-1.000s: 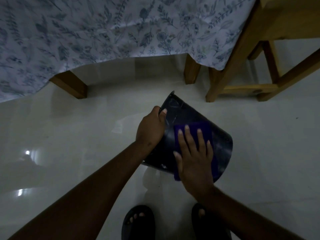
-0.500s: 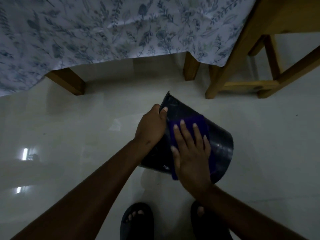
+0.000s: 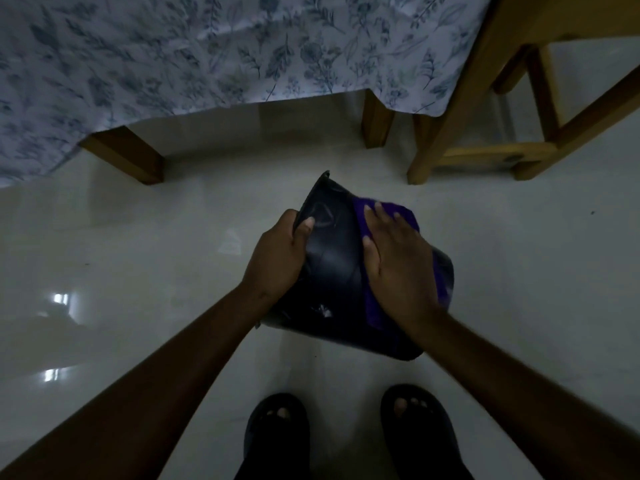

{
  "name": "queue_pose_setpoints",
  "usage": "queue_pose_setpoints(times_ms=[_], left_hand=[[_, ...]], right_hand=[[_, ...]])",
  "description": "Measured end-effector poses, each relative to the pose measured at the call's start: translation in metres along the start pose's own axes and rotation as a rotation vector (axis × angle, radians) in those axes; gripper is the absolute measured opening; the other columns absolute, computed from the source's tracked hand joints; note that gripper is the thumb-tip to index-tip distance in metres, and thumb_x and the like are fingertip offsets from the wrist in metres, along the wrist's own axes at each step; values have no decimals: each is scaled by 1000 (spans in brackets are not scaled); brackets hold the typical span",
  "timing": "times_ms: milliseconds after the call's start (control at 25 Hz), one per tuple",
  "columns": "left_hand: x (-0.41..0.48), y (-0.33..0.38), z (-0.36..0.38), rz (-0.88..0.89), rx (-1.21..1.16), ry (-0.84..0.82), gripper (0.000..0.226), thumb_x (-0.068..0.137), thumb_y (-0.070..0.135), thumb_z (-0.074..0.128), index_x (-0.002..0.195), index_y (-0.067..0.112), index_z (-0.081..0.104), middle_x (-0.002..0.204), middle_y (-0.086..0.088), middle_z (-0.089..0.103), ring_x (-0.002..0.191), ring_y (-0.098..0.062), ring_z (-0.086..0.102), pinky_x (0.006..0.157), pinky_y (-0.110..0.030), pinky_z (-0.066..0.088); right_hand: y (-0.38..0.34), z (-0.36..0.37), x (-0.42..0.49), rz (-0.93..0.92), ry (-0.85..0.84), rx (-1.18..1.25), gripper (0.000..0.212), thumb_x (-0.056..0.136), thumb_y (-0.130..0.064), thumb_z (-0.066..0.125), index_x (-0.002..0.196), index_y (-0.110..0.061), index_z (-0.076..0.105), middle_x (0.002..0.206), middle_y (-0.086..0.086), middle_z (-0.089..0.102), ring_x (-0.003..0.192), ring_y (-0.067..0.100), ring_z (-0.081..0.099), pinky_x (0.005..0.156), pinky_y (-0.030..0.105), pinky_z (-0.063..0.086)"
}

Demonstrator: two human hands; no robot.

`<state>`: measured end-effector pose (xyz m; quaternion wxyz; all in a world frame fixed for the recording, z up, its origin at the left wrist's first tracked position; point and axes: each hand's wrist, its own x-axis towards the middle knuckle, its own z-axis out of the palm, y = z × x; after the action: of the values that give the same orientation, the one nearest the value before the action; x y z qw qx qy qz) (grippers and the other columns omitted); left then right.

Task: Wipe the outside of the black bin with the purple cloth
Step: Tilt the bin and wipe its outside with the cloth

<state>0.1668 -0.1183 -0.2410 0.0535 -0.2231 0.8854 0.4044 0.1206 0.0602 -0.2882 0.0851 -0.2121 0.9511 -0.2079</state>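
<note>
- head view: black bin tipped on its side, held above the pale glossy floor, in front of the person's 2 feet in dark sandals.
- left hand closed on the bin's rim edge at left, thumb over the outer wall, other fingers hidden behind the rim.
- right hand open and flat, palm down, fingers spread, pressing the purple cloth against the bin's outer wall, upper right part.
- cloth drapes under the palm, showing past the fingertips and along both sides of the hand.
- some pale scuff marks on the bin's wall near the lower left.
- beyond the bin: floral tablecloth hanging over wooden table legs, wooden chair at right.
- dim lighting, 2 bright reflections on the floor at left.
</note>
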Motion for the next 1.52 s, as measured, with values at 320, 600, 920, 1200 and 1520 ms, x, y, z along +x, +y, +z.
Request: queue_pose_setpoints(times_ms=[320, 600, 920, 1200, 1520], left_hand=[[21, 16, 3, -22, 14, -13, 23, 102, 34, 36, 96, 15, 49, 75, 9, 51, 65, -3, 48, 53, -18, 33], [33, 10, 9, -35, 50, 13, 34, 101, 36, 35, 102, 8, 55, 88, -5, 61, 77, -20, 58, 59, -27, 39], [32, 17, 7, -70, 13, -2, 30, 102, 33, 34, 103, 9, 52, 90, -3, 58, 69, -10, 52, 55, -21, 37], [36, 14, 10, -55, -94, 0, 27, 100, 33, 41, 104, 11, 56, 91, -1, 60, 80, -17, 58, 60, -23, 42], [9, -2, 5, -4, -90, 5, 29, 102, 36, 32, 109, 16, 52, 92, 2, 61, 72, 1, 55, 60, -9, 42]], right_hand=[[7, -11, 42, 119, -114, 172, 48, 101, -39, 26, 145, -23, 36, 152, 2, 40, 137, 23, 39, 112, 43, 29], [-29, 4, -65, -13, -31, -9, 56, 97, -40, 25, 151, -27, 19, 160, -3, 18, 149, 23, 9, 116, 48, 12], [8, -11, 47, 159, -43, 179, 47, 100, -35, 28, 142, -18, 41, 146, 3, 48, 130, 23, 47, 106, 39, 34], [-15, 7, -42, -76, 28, -82, 55, 98, -39, 29, 151, -25, 21, 160, -2, 22, 147, 24, 16, 114, 47, 17], [-5, 8, -25, -9, 44, -60, 52, 99, -35, 26, 150, -26, 21, 160, -2, 20, 148, 26, 12, 116, 53, 18]])
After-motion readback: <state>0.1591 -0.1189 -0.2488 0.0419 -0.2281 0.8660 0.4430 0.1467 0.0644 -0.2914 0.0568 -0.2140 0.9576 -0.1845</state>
